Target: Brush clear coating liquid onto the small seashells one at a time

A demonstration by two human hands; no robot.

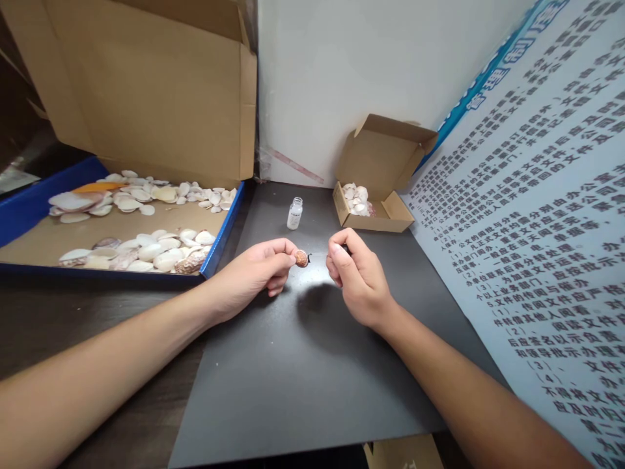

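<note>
My left hand (263, 264) pinches a small brown speckled shell (302, 258) between thumb and fingertips, above the grey board (273, 384). A tiny black bit sticks out at the shell's right edge; I cannot tell what it is. To the right, my right hand (356, 273) is closed, thumb pressed against curled fingers. Something dark shows slightly behind its thumb, mostly hidden, and the two hands are apart. Beyond them a small clear bottle (294, 215) with a printed label stands upright, with no cap on its neck.
On the left, a large open cardboard box (29, 218) with blue sides holds many pale shells (166, 251). A smaller open carton (398, 218) at the back right contains whitish shells (359, 198). A white wall (381, 58) and a printed poster (547, 215) bound the work surface.
</note>
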